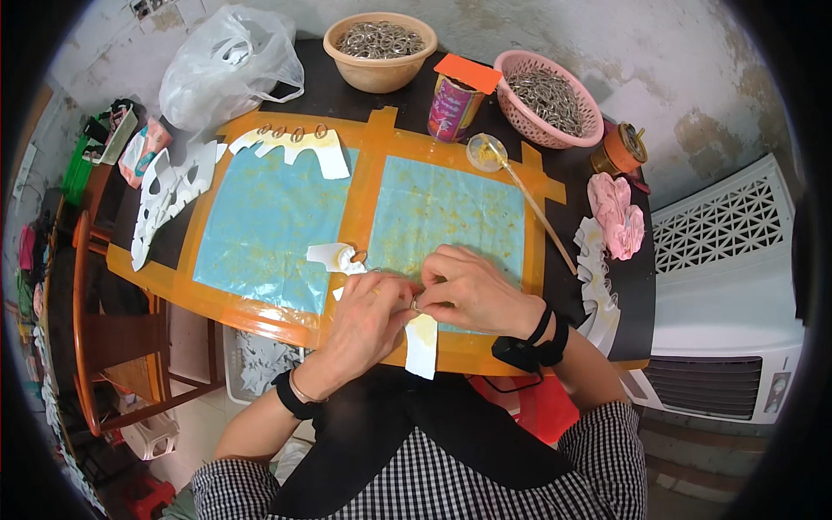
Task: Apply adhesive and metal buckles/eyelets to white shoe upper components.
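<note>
Both hands meet at the front edge of the table over a white cut-out strip (pixel 422 348) with yellowish smears. My left hand (pixel 374 305) is closed on the strip, fingers pinched together. From the right, my right hand (pixel 468 290) pinches it at the same spot, where a bit of a metal ring shows between the fingertips. The strip's far end (pixel 328 255) sticks out beyond my left hand and carries another metal ring (pixel 360 257). The middle of the strip is hidden under my fingers. Farther back lies a similar white piece (pixel 325 156) with several rings along its edge.
Blue sheets (pixel 269 221) are fixed to the dark table with orange tape (pixel 357 208). At the back stand a peach bowl (pixel 379 74) and a pink basket (pixel 555 130) of rings, beside a purple cup (pixel 452 108). A stick (pixel 542 208) rests against a small clear dish (pixel 485 152).
</note>
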Demonstrator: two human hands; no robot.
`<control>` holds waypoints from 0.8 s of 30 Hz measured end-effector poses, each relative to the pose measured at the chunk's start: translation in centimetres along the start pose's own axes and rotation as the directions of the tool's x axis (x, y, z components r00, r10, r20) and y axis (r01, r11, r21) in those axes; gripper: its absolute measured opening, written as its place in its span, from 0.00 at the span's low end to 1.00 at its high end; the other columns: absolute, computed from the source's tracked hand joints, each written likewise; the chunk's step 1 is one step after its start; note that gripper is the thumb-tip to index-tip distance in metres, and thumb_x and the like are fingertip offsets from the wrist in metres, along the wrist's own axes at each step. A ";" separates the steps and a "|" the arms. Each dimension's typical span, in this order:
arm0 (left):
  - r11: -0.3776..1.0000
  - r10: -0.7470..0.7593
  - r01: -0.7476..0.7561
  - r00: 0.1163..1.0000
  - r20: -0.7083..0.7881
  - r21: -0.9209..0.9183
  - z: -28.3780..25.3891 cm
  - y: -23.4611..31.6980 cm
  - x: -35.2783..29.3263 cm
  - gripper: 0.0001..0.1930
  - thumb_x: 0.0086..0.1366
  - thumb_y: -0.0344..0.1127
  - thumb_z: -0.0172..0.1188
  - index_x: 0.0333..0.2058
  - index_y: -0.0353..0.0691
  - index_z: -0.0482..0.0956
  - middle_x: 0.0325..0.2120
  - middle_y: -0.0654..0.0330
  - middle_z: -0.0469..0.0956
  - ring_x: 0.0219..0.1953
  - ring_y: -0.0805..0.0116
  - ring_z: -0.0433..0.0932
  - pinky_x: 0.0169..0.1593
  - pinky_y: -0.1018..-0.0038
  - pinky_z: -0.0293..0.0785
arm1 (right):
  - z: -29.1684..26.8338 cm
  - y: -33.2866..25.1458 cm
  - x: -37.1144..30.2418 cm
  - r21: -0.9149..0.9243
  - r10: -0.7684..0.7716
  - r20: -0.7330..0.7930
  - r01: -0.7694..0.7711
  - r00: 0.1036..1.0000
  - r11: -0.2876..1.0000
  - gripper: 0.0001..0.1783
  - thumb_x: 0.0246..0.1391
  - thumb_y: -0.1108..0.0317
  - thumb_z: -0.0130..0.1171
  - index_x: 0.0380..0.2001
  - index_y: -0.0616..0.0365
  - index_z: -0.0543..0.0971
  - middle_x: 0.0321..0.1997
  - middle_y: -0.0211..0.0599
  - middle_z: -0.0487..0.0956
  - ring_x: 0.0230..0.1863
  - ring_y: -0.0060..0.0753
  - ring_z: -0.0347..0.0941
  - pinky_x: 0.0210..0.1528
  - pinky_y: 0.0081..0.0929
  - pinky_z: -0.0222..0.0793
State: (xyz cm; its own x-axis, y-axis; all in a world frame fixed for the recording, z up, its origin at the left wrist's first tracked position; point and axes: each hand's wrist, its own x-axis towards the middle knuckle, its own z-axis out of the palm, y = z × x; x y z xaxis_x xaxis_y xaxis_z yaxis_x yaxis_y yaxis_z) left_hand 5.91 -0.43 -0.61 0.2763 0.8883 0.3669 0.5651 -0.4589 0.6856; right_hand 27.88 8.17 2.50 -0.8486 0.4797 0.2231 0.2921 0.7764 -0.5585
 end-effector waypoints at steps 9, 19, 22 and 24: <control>0.998 -0.048 0.049 0.998 0.032 -0.033 -0.4 -0.7 0.3 0.20 0.61 0.29 0.75 0.49 0.41 0.78 0.48 0.57 0.82 0.54 0.51 0.77 0.58 0.58 0.68 | 0.5 0.1 1.3 0.012 0.033 0.025 -0.033 0.999 0.999 0.07 0.48 0.70 0.71 0.25 0.55 0.80 0.37 0.29 0.74 0.47 0.37 0.73 0.52 0.39 0.69; 0.999 0.035 -0.035 0.999 -0.023 -0.040 0.2 -1.5 0.0 0.12 0.58 0.28 0.76 0.40 0.41 0.86 0.47 0.62 0.85 0.53 0.59 0.79 0.57 0.60 0.69 | 1.7 -2.9 0.5 -0.582 -0.274 -0.013 0.215 0.962 0.784 0.07 0.48 0.68 0.67 0.29 0.59 0.80 0.40 0.37 0.75 0.50 0.40 0.74 0.56 0.42 0.70; 0.998 0.027 -0.029 0.999 -0.038 -0.052 0.1 -1.4 0.2 0.07 0.58 0.28 0.75 0.36 0.43 0.88 0.47 0.66 0.86 0.53 0.63 0.79 0.56 0.62 0.68 | 2.0 -2.5 0.2 -0.525 -0.252 -0.094 0.167 0.963 0.835 0.07 0.50 0.69 0.69 0.32 0.58 0.83 0.40 0.36 0.76 0.49 0.40 0.75 0.55 0.41 0.70; 0.998 0.020 -0.023 0.999 -0.037 -0.058 0.1 -1.3 0.4 0.06 0.58 0.28 0.75 0.35 0.43 0.88 0.47 0.67 0.86 0.53 0.63 0.79 0.55 0.62 0.68 | 1.3 -2.0 -0.3 -0.346 -0.142 -0.133 0.088 0.981 0.934 0.07 0.51 0.69 0.69 0.34 0.57 0.84 0.40 0.34 0.76 0.49 0.40 0.74 0.54 0.40 0.70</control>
State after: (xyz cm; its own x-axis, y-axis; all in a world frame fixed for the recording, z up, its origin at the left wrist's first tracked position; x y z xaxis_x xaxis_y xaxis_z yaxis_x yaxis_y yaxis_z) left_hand 5.37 0.48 -1.39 0.2586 0.8774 0.4041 0.5127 -0.4792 0.7124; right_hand 26.98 5.91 2.46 -0.8149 0.4149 0.4047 0.3508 0.9089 -0.2255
